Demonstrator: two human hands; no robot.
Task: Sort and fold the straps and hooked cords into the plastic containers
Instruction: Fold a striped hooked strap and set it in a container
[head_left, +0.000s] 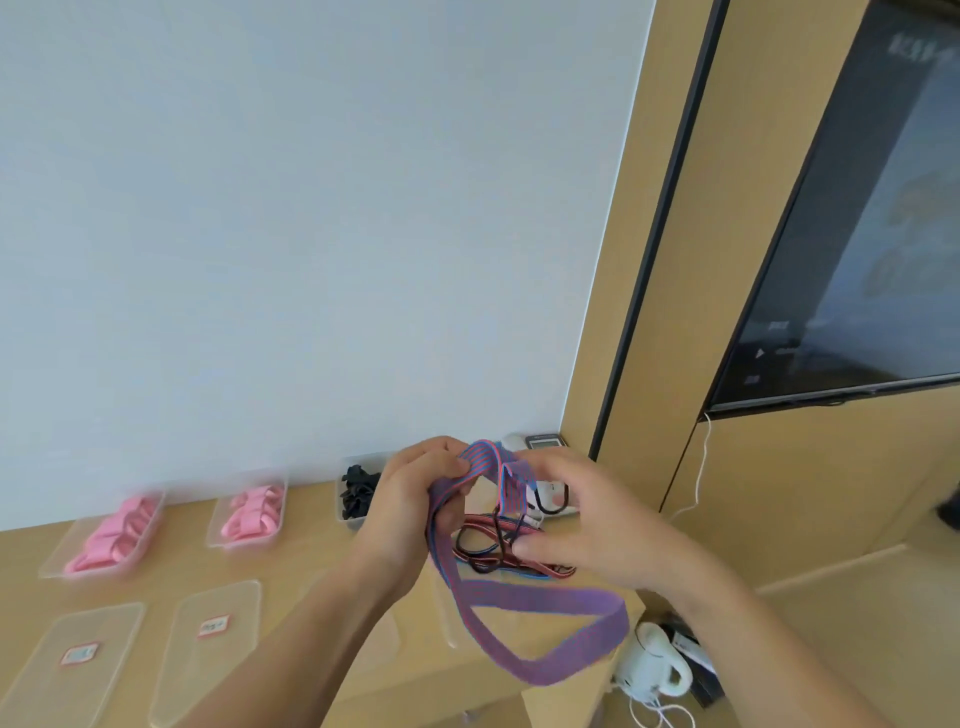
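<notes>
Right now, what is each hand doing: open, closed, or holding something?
Left hand: grips the folded top of the purple-and-red striped woven strap.
Right hand: fingers loosely curled beside the same strap; whether it holds it cannot be told.
</notes>
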